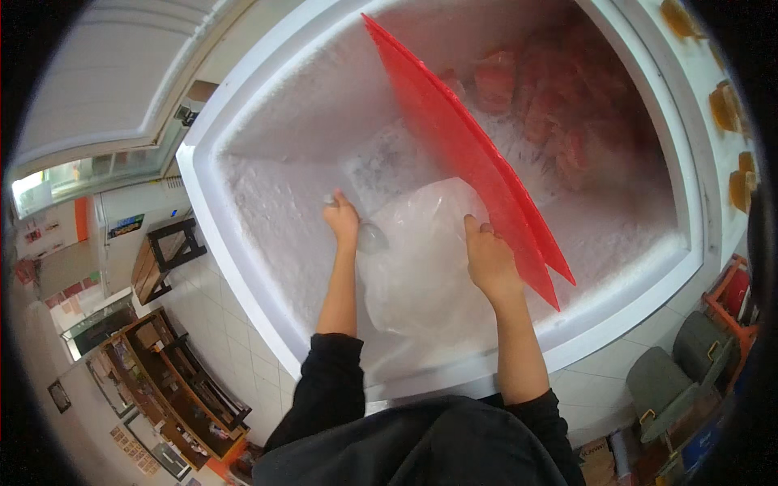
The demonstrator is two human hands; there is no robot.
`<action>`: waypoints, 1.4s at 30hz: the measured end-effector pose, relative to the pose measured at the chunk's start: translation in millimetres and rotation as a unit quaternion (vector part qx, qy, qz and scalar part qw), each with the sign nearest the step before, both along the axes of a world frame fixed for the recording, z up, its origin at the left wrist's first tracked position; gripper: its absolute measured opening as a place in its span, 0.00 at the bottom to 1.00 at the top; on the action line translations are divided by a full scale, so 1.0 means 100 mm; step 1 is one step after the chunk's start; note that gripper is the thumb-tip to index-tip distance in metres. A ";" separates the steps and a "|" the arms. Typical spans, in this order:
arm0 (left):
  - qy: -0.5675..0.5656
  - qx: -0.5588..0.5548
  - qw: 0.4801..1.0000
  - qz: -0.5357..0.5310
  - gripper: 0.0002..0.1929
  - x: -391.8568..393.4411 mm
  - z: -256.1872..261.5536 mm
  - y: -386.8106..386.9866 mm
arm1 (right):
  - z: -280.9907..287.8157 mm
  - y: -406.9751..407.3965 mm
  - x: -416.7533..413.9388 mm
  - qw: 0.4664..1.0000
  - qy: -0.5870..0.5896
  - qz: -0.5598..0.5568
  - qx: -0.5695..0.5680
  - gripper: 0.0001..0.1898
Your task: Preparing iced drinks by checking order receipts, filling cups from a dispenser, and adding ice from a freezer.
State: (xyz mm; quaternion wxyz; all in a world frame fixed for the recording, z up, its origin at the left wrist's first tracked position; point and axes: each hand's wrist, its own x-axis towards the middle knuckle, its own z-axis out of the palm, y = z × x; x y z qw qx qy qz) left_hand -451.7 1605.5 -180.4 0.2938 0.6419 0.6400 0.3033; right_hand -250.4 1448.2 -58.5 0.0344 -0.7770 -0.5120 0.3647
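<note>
A large translucent plastic bag (419, 267) lies in the near part of an open chest freezer (267, 200) with frosted walls. What fills the bag is pale and cannot be made out. My left hand (341, 220) closes around the handle of a grey, rounded scoop-like utensil (372, 238), whose bowl end rests against the bag's left side. On the bag's right edge is my right hand (491, 258), gripping the plastic; its index finger points up and the other fingertips are hidden. Close beside it, a red divider panel (450, 133) of two layers stands slanted across the freezer.
Beyond the divider lie several reddish wrapped packs (547, 109), dimmed by cold mist. White freezer rims (687, 182) bound the opening. To the left are a wooden bench (161, 261) and shelves (176, 389); grey chairs (659, 389) stand at lower right on a tiled floor (602, 358).
</note>
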 end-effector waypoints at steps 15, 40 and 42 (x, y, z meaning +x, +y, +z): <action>-0.107 -0.054 0.992 -0.042 0.18 0.00 0.65 0.71 | -0.02 -0.02 0.06 0.999 -0.005 -0.028 -0.017 0.24; -0.305 -0.193 0.923 0.132 0.18 1.02 0.25 0.38 | 0.03 -0.04 0.14 0.998 0.048 -0.027 -0.032 0.23; -0.384 -0.168 0.903 -0.095 0.15 0.64 0.37 0.90 | 0.01 -0.09 0.13 0.997 0.053 -0.043 -0.048 0.23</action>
